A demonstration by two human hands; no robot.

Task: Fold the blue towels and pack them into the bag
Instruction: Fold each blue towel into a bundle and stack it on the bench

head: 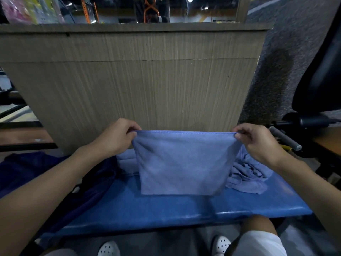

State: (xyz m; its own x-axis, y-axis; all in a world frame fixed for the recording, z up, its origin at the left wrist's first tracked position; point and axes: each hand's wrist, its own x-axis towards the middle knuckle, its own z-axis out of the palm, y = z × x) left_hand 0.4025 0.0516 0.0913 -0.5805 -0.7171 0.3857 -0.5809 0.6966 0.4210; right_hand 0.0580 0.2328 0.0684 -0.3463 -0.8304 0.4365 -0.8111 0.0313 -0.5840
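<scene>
A light blue towel (177, 163) hangs stretched between my two hands above the blue padded bench (166, 209). My left hand (118, 137) pinches its upper left corner and my right hand (256, 141) pinches its upper right corner. The towel's lower edge reaches down to the bench. A crumpled heap of blue towels (247, 174) lies on the bench to the right, partly behind the held towel. A folded light blue towel (127, 159) lies behind the held one on the left. A dark navy bag (55, 174) sits at the bench's left end.
A wood-grain panel (138, 80) stands upright right behind the bench. A black office chair (319, 80) and a grey-handled tool (284, 138) are at the right. My knee and white shoes (108, 249) show below the bench's front edge.
</scene>
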